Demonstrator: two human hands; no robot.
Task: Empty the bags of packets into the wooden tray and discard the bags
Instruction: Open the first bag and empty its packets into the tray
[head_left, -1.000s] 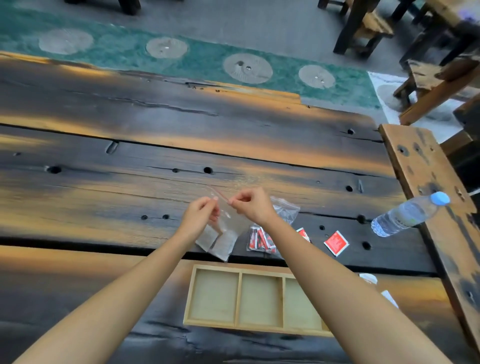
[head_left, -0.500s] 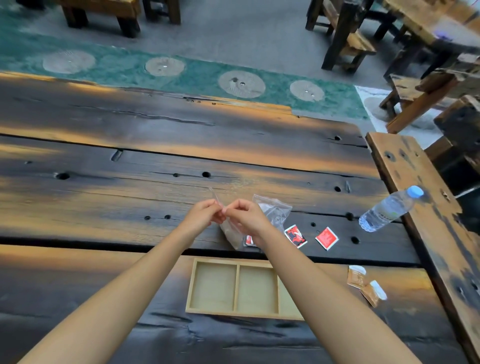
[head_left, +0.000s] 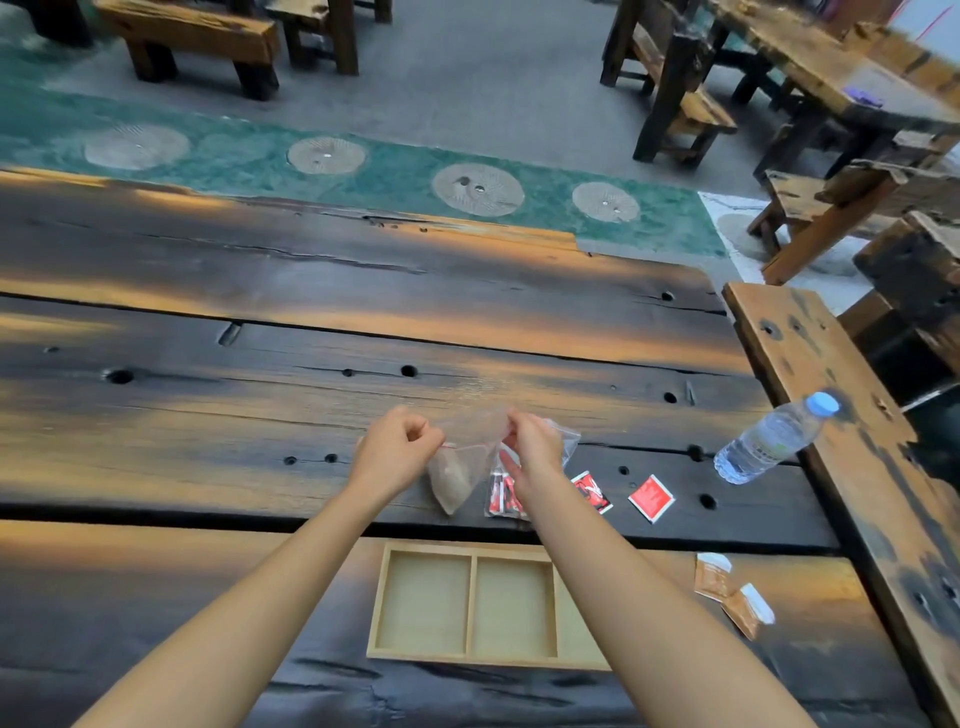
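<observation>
A clear plastic bag (head_left: 460, 462) with pale brown packets hangs between my hands above the dark table. My left hand (head_left: 397, 449) pinches its left top edge and my right hand (head_left: 530, 447) pinches the right one, with the mouth pulled apart. Behind my right hand lies a second clear bag (head_left: 506, 493) holding red packets. Two loose red packets (head_left: 592, 491) (head_left: 651, 497) lie to its right. The wooden tray (head_left: 472, 605), with its compartments bare, sits near me; my right forearm covers its right part.
A water bottle (head_left: 769, 441) lies on its side at the table's right edge. Two brown-and-white packets (head_left: 712, 576) (head_left: 748, 613) lie right of the tray. A wooden bench (head_left: 852, 447) runs along the right. More benches and tables stand beyond on the grey floor.
My hands came together at the bag's top, then moved apart again, spreading its mouth. The camera view tilted up and shifted, showing more of the floor and the right side.
</observation>
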